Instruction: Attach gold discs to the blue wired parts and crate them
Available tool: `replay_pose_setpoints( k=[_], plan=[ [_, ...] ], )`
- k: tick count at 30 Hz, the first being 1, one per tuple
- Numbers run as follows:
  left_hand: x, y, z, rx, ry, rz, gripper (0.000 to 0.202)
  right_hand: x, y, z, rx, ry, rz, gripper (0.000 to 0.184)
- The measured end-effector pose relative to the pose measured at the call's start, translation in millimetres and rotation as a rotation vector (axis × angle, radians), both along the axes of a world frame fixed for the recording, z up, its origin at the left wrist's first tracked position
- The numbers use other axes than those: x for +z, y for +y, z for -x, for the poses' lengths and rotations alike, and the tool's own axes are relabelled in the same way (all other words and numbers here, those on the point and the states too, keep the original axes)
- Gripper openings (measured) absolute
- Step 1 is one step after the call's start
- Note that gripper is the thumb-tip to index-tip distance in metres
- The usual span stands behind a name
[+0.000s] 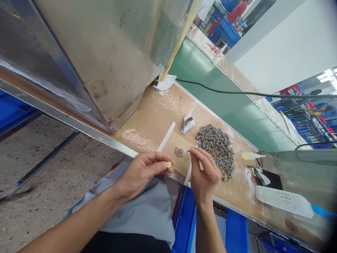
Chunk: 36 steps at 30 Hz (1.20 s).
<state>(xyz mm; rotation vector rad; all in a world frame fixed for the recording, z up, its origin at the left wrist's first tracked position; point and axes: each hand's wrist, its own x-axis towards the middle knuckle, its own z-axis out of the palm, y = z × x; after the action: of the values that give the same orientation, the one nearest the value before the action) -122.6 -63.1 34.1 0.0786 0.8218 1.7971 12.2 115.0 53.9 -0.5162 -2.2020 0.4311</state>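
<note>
Between the thumb and fingers of my left hand (149, 170) is a small pale yellow piece (169, 164), held at the bench's front edge. My right hand (204, 170) is closed in a pinch; at its fingertips a thin dark tip points left, too small to name. Just left of that tip lies a small round whitish dish-like thing (180, 151) on a brown board (175, 140). Behind my right hand spreads a heap of small blue and gold metal parts (217, 146). A crumpled white paper with a grey patch (187, 123) lies beyond the board.
To the right are a small yellowish squeeze bottle (250, 156), a white glue bottle (284, 201) and a tape roll (260, 175). A large sheet-covered box (110, 52) rises at left. A black cable (223, 92) crosses the green partition (205, 70). Blue bins (184, 214) stand below.
</note>
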Motion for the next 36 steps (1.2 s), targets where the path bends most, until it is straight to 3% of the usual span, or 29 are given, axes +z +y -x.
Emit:
replay_pose_setpoints(
  k=[7, 17, 21, 25, 29, 36],
  plan=[
    [-3.4, -1.5, -0.3, -0.016, 0.024, -0.017, 0.026, -0.4, 3.8, 2.0, -0.048, 0.022, 0.009, 0.016],
    [2.8, -0.4, -0.1, -0.005, 0.022, -0.008, 0.026, -6.1, 5.9, 8.2, -0.072, 0.004, 0.061, 0.015],
    [2.8, -0.7, 0.3, -0.006, 0.019, 0.004, 0.025, 0.3, 6.0, 5.9, -0.087, 0.048, 0.051, 0.014],
    [6.7, -0.9, -2.0, -0.017, -0.025, 0.006, 0.027, 19.1, -14.0, -5.2, -0.103, 0.164, 0.222, 0.012],
    [13.8, 0.5, -10.1, -0.013, -0.101, -0.026, 0.026, 33.9, -45.9, -17.3, -0.001, 0.174, 0.396, 0.011],
    [21.7, 0.9, -20.8, -0.032, -0.101, -0.089, 0.021, 35.5, -67.3, -21.0, 0.114, 0.150, 0.491, 0.019]
  ],
)
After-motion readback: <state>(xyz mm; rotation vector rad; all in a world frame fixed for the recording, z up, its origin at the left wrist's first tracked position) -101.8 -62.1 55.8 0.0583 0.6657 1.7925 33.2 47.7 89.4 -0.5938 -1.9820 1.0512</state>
